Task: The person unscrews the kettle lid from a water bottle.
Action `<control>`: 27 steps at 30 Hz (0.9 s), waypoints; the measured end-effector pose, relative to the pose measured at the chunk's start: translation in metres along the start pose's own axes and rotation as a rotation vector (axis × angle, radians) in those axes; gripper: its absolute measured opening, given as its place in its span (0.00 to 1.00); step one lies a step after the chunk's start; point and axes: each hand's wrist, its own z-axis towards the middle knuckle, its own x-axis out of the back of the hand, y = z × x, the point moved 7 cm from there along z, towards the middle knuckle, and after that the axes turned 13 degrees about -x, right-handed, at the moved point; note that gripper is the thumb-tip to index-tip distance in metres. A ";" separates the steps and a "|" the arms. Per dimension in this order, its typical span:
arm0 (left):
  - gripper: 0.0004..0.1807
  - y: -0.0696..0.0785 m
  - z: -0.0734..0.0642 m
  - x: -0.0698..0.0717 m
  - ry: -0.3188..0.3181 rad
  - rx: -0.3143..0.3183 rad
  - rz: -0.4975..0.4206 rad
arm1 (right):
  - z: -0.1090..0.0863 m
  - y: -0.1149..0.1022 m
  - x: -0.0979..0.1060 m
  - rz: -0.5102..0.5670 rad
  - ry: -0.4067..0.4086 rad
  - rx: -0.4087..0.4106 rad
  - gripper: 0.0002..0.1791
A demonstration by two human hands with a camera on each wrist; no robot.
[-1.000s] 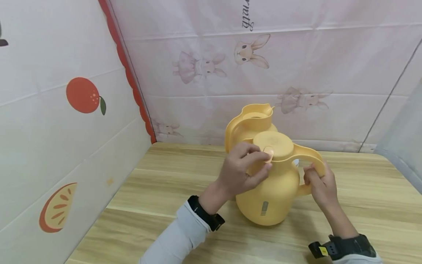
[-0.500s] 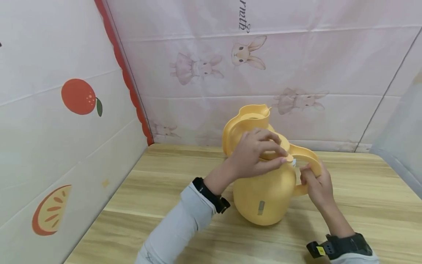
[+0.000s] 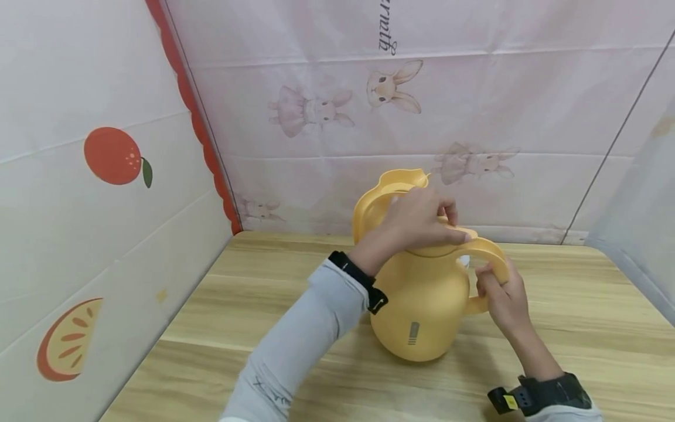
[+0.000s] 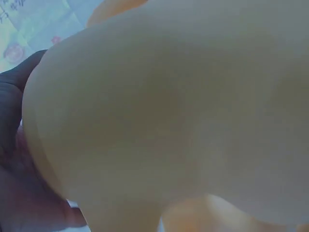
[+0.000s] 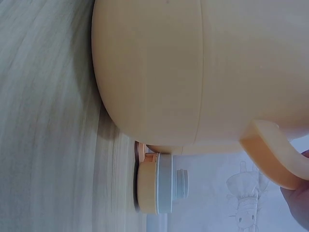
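A yellow thermos jug (image 3: 422,305) stands upright on the wooden table in the head view. My right hand (image 3: 503,296) grips the jug's handle (image 3: 487,252) from the right side. On top, my left hand (image 3: 424,220) holds the jug's round lid (image 3: 435,252), its thumb near the handle and its fingers bent over the far side. The hand hides most of the lid. The left wrist view is filled by the jug body (image 4: 145,121), with the left hand (image 4: 21,169) at its left edge. Part of the handle (image 5: 273,152) shows in the right wrist view.
Behind the jug stands a second yellow jug (image 3: 366,214) with its top uncovered. A yellow and white stopper lid (image 5: 149,186) sits on the table (image 5: 43,145) beyond the held jug. Printed cloth walls (image 3: 316,58) border the table at back and sides.
My left hand has moved from the lid's near left edge over its top, turning clockwise with the lid's tab toward the handle. The right hand keeps its grip; the view shifts slightly.
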 end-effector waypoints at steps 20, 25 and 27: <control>0.20 -0.065 -0.009 -0.004 0.091 0.532 -0.101 | -0.002 -0.001 0.000 0.002 0.009 -0.012 0.07; 0.18 -0.066 -0.017 -0.004 0.152 0.551 -0.114 | -0.001 -0.001 0.001 0.002 0.016 -0.013 0.07; 0.16 -0.066 -0.020 -0.004 0.193 0.551 -0.129 | -0.001 -0.001 0.000 0.017 0.010 -0.010 0.07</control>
